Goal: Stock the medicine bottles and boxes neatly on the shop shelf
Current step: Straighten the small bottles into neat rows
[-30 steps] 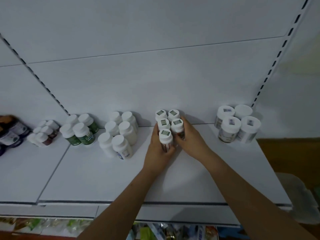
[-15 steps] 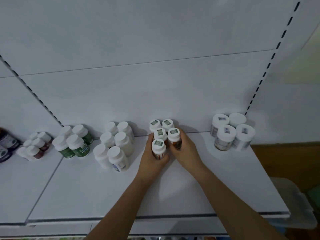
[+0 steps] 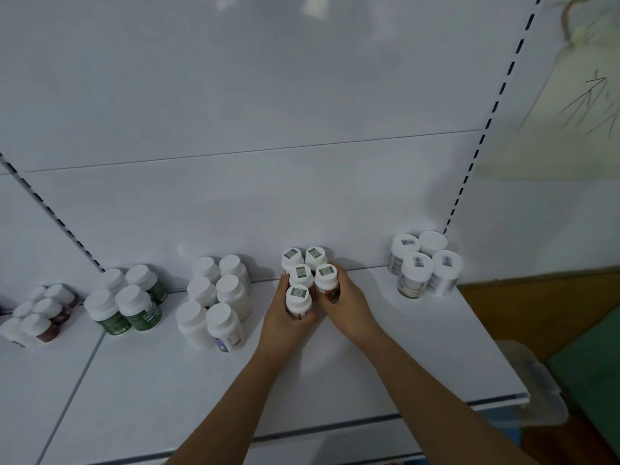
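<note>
A: Gripping front bottle [image 3: 298, 302] with your left hand [image 3: 285, 325], right hand [image 3: 349, 308] curled round its neighbour [image 3: 326, 282], mid-shelf [image 3: 385, 364].

B: Risk: squeezing unevenly could topple the cluster's back bottles [image 3: 303, 258].

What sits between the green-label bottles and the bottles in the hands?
Head view: a cluster of six plain white bottles stands between the green-label bottles and the held bottles.

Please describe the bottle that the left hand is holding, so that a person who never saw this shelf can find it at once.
On the white shelf, find the middle cluster of five small bottles with square stickers on their white caps, between both hands. The front bottle is the one nearest the shelf's front edge, gripped by the left hand. Unlike its neighbours, it stands alone in its row.
</note>
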`<action>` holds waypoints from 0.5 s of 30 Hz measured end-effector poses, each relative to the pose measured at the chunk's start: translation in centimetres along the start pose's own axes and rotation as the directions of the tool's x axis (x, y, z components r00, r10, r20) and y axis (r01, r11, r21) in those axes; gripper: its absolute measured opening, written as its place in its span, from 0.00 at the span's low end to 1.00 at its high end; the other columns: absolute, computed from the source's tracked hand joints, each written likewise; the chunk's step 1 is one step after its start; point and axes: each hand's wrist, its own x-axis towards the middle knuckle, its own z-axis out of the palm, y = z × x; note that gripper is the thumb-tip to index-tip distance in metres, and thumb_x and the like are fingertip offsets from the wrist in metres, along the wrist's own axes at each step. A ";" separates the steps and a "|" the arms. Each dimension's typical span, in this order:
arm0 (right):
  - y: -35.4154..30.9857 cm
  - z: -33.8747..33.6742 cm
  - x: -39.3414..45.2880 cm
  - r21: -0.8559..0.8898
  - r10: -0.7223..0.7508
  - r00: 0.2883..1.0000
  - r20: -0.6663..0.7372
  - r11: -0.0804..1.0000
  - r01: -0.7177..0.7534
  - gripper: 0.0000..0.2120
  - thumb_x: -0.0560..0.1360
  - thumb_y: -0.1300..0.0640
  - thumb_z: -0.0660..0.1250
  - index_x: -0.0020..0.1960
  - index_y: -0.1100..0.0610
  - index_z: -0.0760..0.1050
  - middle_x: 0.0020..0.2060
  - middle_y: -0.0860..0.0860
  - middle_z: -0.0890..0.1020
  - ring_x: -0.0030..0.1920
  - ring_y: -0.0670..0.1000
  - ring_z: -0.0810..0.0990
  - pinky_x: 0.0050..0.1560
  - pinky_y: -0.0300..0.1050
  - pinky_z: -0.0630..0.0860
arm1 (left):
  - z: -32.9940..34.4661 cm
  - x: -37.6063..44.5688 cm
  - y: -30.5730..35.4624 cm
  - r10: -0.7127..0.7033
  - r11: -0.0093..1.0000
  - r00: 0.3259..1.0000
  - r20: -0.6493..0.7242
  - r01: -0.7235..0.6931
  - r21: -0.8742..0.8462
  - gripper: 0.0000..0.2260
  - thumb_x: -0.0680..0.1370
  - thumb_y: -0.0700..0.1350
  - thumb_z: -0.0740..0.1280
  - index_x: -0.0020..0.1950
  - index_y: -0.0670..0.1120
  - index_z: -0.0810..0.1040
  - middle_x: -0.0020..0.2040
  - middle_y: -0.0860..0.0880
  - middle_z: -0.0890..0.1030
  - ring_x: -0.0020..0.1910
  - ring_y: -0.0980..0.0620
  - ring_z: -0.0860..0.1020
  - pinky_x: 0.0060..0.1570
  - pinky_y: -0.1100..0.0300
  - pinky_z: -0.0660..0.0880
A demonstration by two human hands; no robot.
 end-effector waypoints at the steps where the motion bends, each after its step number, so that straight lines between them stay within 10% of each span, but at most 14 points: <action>1: 0.0 0.1 0.0 0.003 -0.001 1.000 0.003 1.000 0.001 0.19 0.78 0.56 0.68 0.60 0.36 0.68 0.53 0.37 0.80 0.52 0.32 0.78 0.48 0.24 0.70 | -0.1 -0.1 0.1 0.006 1.000 1.000 -0.002 -0.006 0.000 0.29 0.70 0.36 0.66 0.70 0.52 0.70 0.60 0.55 0.80 0.59 0.57 0.79 0.56 0.67 0.73; 15: 0.1 0.4 2.6 0.080 0.026 1.000 0.017 0.996 -0.028 0.18 0.71 0.67 0.71 0.58 0.54 0.73 0.51 0.47 0.82 0.50 0.43 0.81 0.48 0.35 0.75 | -0.7 0.9 -0.3 0.022 0.997 0.999 -0.046 -0.018 0.079 0.19 0.67 0.37 0.68 0.56 0.52 0.74 0.49 0.49 0.79 0.47 0.52 0.79 0.48 0.58 0.76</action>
